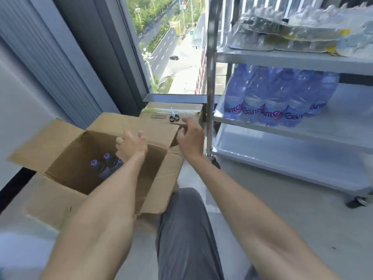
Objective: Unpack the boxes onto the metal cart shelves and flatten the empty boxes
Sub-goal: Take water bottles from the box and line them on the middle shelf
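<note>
Open box (80, 158) flaps splayed for bottles (107, 164) access, left hand (131, 146) loose-fingered reaching in, right hand (190, 136) curled empty near flap.

Both my arms bare, stretched forward. Left hand (132, 145) lowered, fingers loose and slightly spread, holding nothing. Right hand (190, 136) further out, fingers curled downward; grip unclear.

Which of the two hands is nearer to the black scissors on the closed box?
Right. The right hand is just below the scissors, at the near edge of the closed box. The left hand is farther, over the open box.
</note>
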